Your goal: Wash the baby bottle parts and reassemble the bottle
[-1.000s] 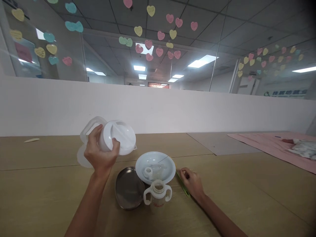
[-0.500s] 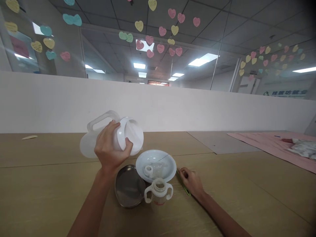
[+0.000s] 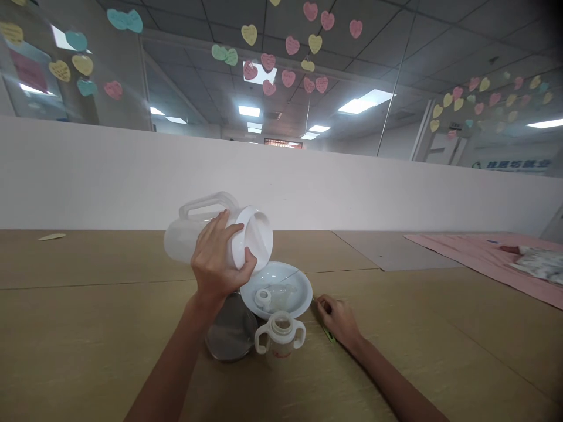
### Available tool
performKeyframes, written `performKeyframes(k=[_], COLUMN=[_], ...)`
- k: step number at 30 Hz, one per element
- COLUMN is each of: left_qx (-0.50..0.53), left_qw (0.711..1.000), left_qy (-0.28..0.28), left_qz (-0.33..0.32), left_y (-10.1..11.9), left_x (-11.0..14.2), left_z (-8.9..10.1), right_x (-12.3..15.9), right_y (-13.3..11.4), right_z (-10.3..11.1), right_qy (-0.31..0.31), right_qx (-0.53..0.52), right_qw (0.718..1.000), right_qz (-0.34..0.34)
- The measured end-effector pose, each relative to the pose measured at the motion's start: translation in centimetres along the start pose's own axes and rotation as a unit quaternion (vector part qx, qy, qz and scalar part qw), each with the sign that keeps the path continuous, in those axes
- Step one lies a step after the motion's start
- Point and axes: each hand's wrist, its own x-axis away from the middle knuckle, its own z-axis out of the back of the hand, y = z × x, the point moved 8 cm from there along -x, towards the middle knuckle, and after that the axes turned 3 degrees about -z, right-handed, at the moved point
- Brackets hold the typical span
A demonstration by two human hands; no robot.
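Note:
My left hand (image 3: 217, 264) grips a translucent plastic pitcher (image 3: 189, 234) with a white lid (image 3: 255, 237), holding it tilted in the air over the left edge of a white bowl (image 3: 299, 288). Inside the bowl lie a clear silicone teat (image 3: 281, 296) and a white screw ring (image 3: 263, 298). In front stands a two-handled baby bottle (image 3: 280, 334) without its top. A steel plate (image 3: 231, 335) lies partly under my left wrist. My right hand (image 3: 338, 321) rests on the table beside the bowl, next to a thin green strip (image 3: 328, 334).
The pale wooden table (image 3: 88, 328) ends at a low white partition (image 3: 281, 187). A pink cloth (image 3: 466, 261) with a patterned bundle (image 3: 539, 264) lies at the far right. A small pale strip (image 3: 51, 237) lies at the far left.
The pitcher has tipped further and moved right, its lid now above the bowl's edge. My left hand moved with it. My right hand has barely shifted.

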Motion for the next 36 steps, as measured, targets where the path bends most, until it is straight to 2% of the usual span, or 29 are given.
performKeyframes(k=[3,9,14,19,22,24,29,33,36], left_qx=[0.01,-0.012,-0.014,-0.014,0.008,0.033,0.102,0.133,0.122], left_qw=[1.0,0.999,1.0,0.998,0.995,0.987,0.949,0.93,0.93], left_qy=[0.004,-0.028,-0.012,-0.029,-0.027,-0.033,-0.081,-0.116,-0.135], left_qz=[0.003,0.023,0.008,0.047,0.092,0.152,0.287,0.323,0.318], left_y=[0.0,-0.3,0.1,0.0,-0.6,-1.6,-4.0,-3.5,-2.3], left_x=[0.0,0.1,-0.1,-0.4,-0.8,-0.9,-0.3,-0.4,-1.0], left_z=[0.0,-0.4,-0.1,-0.1,0.3,0.5,-0.1,-0.6,-0.4], right_x=[0.0,0.0,0.0,0.0,0.1,0.1,0.0,0.0,0.0], right_y=[-0.1,0.0,-0.1,-0.3,-0.3,-0.3,-0.2,-0.1,-0.2], right_z=[-0.2,-0.5,-0.5,-0.2,-0.2,-0.2,-0.3,-0.4,-0.3], right_qy=[-0.004,-0.01,-0.019,-0.011,-0.012,-0.017,-0.025,-0.025,-0.021], right_qx=[-0.006,0.003,0.006,0.008,0.005,0.002,0.009,0.009,0.008], right_qw=[1.0,1.0,1.0,1.0,1.0,1.0,1.0,1.0,1.0], right_qz=[0.008,0.012,0.013,0.02,0.019,0.017,0.012,0.014,0.017])
